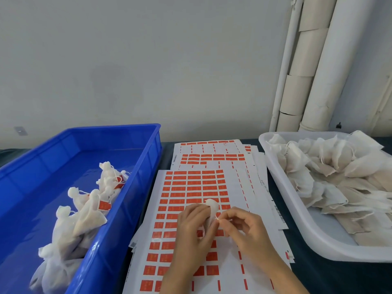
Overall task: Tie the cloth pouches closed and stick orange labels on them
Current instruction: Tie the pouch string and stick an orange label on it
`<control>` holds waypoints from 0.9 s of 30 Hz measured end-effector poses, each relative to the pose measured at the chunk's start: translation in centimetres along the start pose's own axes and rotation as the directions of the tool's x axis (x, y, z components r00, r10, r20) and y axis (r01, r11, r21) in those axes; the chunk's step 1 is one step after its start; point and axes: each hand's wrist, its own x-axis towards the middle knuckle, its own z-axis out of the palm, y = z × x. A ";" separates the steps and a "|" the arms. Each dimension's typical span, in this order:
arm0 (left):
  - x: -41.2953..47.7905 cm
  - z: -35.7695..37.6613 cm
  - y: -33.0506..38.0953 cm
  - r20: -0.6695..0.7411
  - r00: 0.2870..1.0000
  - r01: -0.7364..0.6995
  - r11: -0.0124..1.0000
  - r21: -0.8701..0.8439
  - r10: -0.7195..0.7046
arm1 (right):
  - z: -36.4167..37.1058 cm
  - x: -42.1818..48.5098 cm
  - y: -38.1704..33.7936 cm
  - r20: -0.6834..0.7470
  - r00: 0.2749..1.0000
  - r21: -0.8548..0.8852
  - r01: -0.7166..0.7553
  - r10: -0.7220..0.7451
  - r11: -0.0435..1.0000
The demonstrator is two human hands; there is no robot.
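My left hand (194, 227) grips a small white cloth pouch (212, 205) above the label sheets; most of the pouch is hidden behind the fingers. My right hand (244, 224) pinches the pouch's thin white drawstring (217, 217) just right of it. Under both hands lies a white sheet of orange labels (186, 188), with more sheets (212, 158) stacked behind. Tied pouches bearing orange labels (84, 211) lie in the blue bin (127, 200) on the left. Untied pouches (331, 166) fill the white tray (282, 187) on the right.
The dark table top (318, 279) shows between the sheets and the white tray. A grey wall rises behind, with white pipes (318, 71) at the back right. The blue bin's far half holds nothing.
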 end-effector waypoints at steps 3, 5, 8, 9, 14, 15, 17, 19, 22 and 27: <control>-0.1 -0.1 0.3 0.008 0.999 -0.047 0.998 0.049 0.047 | -0.1 0.0 -0.3 -0.006 1.000 0.054 -0.025 0.025 0.998; -0.1 -0.3 0.4 0.008 0.996 -0.086 0.993 0.083 0.085 | 0.0 0.0 -0.3 0.002 1.000 0.066 -0.017 0.017 0.998; -0.2 -0.2 0.4 0.032 0.992 -0.125 0.984 0.129 0.122 | 0.1 0.1 -0.4 0.003 1.000 0.057 0.018 -0.019 0.998; -0.2 -0.2 0.4 0.043 0.990 -0.136 0.981 0.140 0.131 | 0.2 0.0 -0.3 0.009 0.999 0.044 0.037 -0.037 0.998; -0.2 -0.3 0.8 0.046 0.998 0.047 0.994 -0.103 -0.042 | 0.7 0.0 0.1 0.009 0.999 0.026 0.053 -0.054 0.998; -0.2 -0.5 1.1 0.031 0.987 0.162 0.965 -0.206 -0.159 | 0.7 0.1 0.2 -0.024 0.999 0.034 0.038 -0.037 0.999; -0.1 -0.8 1.6 0.057 0.915 0.395 0.858 -0.327 -0.399 | 0.5 0.1 0.6 -0.105 0.994 0.072 -0.028 0.035 0.997; -0.1 -0.9 1.7 0.126 0.849 0.521 0.776 -0.355 -0.513 | 0.3 0.2 1.1 -0.130 0.987 0.061 -0.085 0.092 0.995; 0.1 -1.1 1.9 0.160 0.833 0.547 0.746 -0.380 -0.529 | 0.7 0.4 1.3 -0.054 0.990 -0.035 -0.132 0.130 0.991; 0.0 -1.1 2.6 0.213 0.851 0.523 0.742 -0.420 -0.479 | 0.9 0.6 1.3 0.000 0.987 -0.088 -0.162 0.163 0.983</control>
